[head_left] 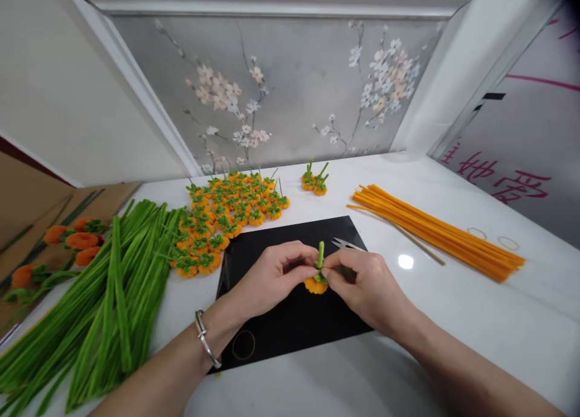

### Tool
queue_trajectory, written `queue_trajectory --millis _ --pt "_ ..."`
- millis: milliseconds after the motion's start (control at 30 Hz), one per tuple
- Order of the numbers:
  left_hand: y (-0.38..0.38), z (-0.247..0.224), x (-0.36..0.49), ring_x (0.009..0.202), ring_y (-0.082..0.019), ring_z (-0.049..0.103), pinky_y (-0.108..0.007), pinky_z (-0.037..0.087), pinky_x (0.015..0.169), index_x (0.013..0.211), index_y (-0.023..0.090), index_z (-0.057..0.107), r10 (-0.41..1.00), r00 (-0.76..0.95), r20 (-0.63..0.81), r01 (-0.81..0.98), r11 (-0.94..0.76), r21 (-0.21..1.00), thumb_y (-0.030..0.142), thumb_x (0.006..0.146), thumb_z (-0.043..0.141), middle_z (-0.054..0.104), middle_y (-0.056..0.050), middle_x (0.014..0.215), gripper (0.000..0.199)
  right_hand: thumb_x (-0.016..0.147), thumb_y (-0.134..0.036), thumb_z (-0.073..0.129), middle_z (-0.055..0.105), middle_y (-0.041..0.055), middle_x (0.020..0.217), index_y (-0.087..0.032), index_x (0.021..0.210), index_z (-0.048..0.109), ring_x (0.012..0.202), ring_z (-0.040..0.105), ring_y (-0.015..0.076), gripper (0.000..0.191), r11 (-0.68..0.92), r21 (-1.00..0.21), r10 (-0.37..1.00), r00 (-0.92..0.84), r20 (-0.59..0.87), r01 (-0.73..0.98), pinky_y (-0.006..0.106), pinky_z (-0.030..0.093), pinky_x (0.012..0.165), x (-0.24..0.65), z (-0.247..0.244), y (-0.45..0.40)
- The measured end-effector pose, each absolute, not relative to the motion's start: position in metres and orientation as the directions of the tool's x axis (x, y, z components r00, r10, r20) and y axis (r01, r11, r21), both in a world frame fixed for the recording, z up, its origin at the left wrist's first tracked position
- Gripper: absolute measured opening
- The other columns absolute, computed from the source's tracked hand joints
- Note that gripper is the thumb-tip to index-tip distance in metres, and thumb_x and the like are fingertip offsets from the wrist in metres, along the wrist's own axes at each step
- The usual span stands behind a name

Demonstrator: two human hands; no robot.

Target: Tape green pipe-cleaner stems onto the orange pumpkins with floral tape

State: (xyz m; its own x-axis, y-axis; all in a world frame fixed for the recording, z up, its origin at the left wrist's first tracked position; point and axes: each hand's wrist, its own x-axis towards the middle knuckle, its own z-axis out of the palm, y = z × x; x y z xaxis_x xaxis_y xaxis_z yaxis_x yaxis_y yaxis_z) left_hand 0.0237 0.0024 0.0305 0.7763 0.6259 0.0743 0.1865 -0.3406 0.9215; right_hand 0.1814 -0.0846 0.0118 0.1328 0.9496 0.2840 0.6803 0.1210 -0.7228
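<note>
Left hand (275, 276) and right hand (371, 284) pinch small orange-green pumpkin (316, 284), fingertips clamped on its green top; tugging too hard could loosen the stem (321, 254).

Both hands, left (283, 278) and right (369, 284), pinching a little orange pumpkin (316, 284) over a black mat (272, 320), scissors (347, 244) just beside.
</note>
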Motion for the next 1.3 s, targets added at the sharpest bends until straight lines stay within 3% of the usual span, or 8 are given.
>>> queue_trajectory --millis 167,367,533,800,1133,1300 --pt "0.002 0.027 0.026 0.07 -0.011 0.052 -0.022 0.044 0.061 0.073 0.015 0.062 0.641 0.753 0.146 0.158 -0.392 0.906 0.016 0.078 0.06 0.056 -0.002 0.08 0.006 0.075 -0.015 0.055 0.065 -0.0015 0.062 -0.021 0.073 0.067 0.049 0.051 0.0111 0.013 0.079 -0.737 0.953 0.166 0.254 0.671 0.023 0.038 0.049 0.178 0.011 -0.084" --pt "-0.002 0.022 0.028 0.068 -0.011 0.048 -0.023 0.041 0.061 0.078 0.016 0.055 0.664 0.74 0.111 0.25 -0.424 0.871 0.02 0.086 0.05 0.053 0.001 0.073 0.01 0.077 -0.018 0.055 0.061 -0.0023 0.058 -0.02 0.076 0.067 0.047 0.047 0.0102 0.012 0.055 -0.773 0.956 0.189 0.223 0.632 0.022 0.035 0.046 0.176 0.013 -0.085" --pt "-0.01 0.017 0.031 0.067 -0.011 0.046 -0.023 0.038 0.06 0.079 0.017 0.052 0.672 0.705 0.226 0.262 -0.543 0.798 0.015 0.088 0.043 0.051 0.001 0.074 0.013 0.078 -0.02 0.053 0.058 -0.0024 0.056 -0.019 0.076 0.067 0.048 0.045 0.01 0.014 0.023 -0.855 0.98 0.159 0.123 0.518 0.021 0.034 0.045 0.179 0.018 -0.086" --pt "-0.016 0.017 0.032 0.067 -0.01 0.048 -0.023 0.039 0.062 0.077 0.018 0.052 0.707 0.65 0.278 0.247 -0.543 0.803 0.017 0.089 0.045 0.051 0.001 0.075 0.014 0.079 -0.026 0.056 0.066 0.0007 0.068 -0.017 0.076 0.068 0.062 0.056 0.013 0.016 -0.029 -0.962 0.997 0.071 -0.01 0.27 0.022 0.043 0.056 0.182 0.023 -0.085" --pt "-0.014 0.012 0.031 0.069 -0.01 0.056 -0.02 0.044 0.062 0.079 0.018 0.063 0.715 0.611 0.341 0.162 -0.535 0.829 0.017 0.086 0.054 0.059 0.001 0.075 0.011 0.079 -0.025 0.053 0.059 -0.0012 0.06 -0.019 0.073 0.068 0.054 0.048 0.0116 0.018 -0.03 -0.91 0.992 0.125 0.024 0.413 0.022 0.036 0.048 0.176 0.023 -0.087" --pt "-0.016 0.011 0.029 0.073 -0.01 0.061 -0.02 0.047 0.067 0.094 0.019 0.066 0.679 0.613 0.404 0.233 -0.644 0.728 0.016 0.088 0.052 0.066 -0.001 0.082 0.016 0.079 -0.024 0.052 0.056 -0.002 0.054 -0.021 0.066 0.064 0.046 0.043 0.0108 0.018 -0.037 -0.819 0.984 0.165 0.07 0.572 0.023 0.032 0.045 0.175 0.018 -0.088"
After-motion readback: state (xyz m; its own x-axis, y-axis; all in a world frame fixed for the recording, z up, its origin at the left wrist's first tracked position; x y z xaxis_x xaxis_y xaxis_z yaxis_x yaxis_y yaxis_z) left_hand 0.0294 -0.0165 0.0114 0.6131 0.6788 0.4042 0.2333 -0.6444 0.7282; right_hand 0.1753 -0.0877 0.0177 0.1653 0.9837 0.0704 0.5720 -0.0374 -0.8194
